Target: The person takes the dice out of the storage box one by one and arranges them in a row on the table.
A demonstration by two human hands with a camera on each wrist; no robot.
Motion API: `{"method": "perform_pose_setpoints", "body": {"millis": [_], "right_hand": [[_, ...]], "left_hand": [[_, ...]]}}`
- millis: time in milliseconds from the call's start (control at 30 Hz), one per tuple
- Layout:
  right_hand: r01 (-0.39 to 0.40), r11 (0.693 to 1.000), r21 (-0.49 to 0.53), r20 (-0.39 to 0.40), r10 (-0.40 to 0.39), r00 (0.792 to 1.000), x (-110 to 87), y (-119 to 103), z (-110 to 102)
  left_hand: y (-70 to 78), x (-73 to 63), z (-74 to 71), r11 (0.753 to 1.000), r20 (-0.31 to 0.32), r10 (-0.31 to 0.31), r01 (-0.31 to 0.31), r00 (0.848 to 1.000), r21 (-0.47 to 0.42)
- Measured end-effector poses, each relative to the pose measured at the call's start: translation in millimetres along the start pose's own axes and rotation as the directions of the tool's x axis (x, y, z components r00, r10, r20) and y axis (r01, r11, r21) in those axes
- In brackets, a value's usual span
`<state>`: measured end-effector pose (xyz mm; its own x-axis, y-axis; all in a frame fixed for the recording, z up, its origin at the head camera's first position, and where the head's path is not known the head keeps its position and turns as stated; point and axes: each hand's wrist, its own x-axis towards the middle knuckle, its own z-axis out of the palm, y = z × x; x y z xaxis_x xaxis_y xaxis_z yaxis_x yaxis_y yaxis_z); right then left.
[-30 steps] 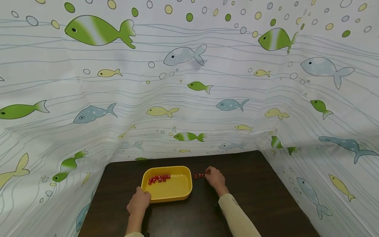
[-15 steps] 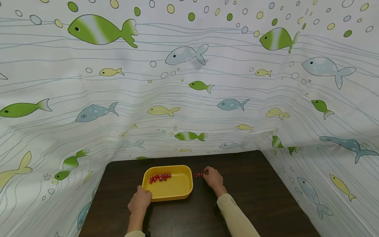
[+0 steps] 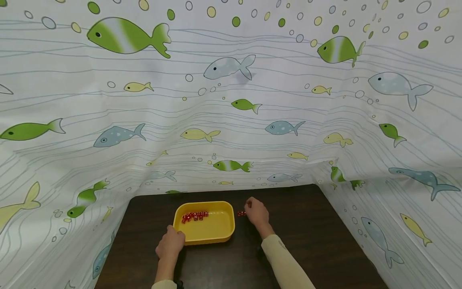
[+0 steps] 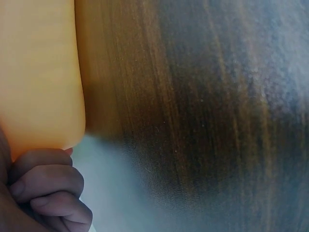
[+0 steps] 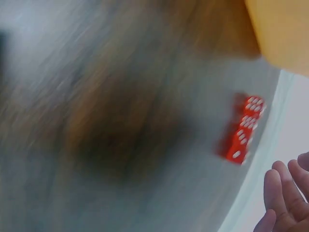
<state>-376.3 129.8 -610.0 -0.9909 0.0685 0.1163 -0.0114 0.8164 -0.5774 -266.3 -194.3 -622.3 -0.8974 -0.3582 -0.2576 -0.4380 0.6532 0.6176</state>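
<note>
My left hand (image 3: 170, 244) grips the near left corner of a yellow plastic tray (image 3: 205, 242). In the left wrist view its fingers (image 4: 50, 181) are curled against the tray's end. Several red dice (image 3: 195, 216) with white pips are grouped in the far left part of the tray. Right of the tray, a short row of red dice (image 5: 244, 129) lies on the table, end to end. Just beside that row is my right hand (image 3: 257, 212), its fingers (image 5: 285, 186) loosely extended and apart from the dice, with nothing visible between them.
The dark wood-grain table (image 3: 306, 245) carries the tray and loose dice. White fabric (image 3: 231, 144) printed with fish surrounds its back and sides.
My right hand pushed the spaced dice leftward into a close row, then lifted away from them. The left hand has stayed on the tray.
</note>
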Motion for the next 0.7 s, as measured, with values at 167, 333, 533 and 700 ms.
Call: {"method": "perform_pose_setpoints", "body": {"millis": [167,333,533,700], "right_hand": [[0.059,0.998,0.039,0.003,-0.059,0.998,-1.9,-19.6,8.9],[0.121,0.99,0.071,0.035,-0.123,0.992,-2.6,-42.7,19.6],[0.228,0.971,0.065,0.095,-0.234,0.968,-11.5,-66.6,35.2],[0.289,0.957,0.017,0.135,-0.289,0.948,-22.9,-82.1,45.8]], "left_hand": [[0.3,-1.4,-0.2,1.0,-0.003,-0.001,0.001,1.0,-0.006],[1.8,1.0,-0.3,1.0,0.0,-0.011,0.011,1.0,-0.003],[0.4,2.5,-0.4,1.0,-0.002,-0.007,0.007,1.0,0.003],[0.7,2.5,-0.5,1.0,0.012,-0.01,0.01,1.0,0.013]]}}
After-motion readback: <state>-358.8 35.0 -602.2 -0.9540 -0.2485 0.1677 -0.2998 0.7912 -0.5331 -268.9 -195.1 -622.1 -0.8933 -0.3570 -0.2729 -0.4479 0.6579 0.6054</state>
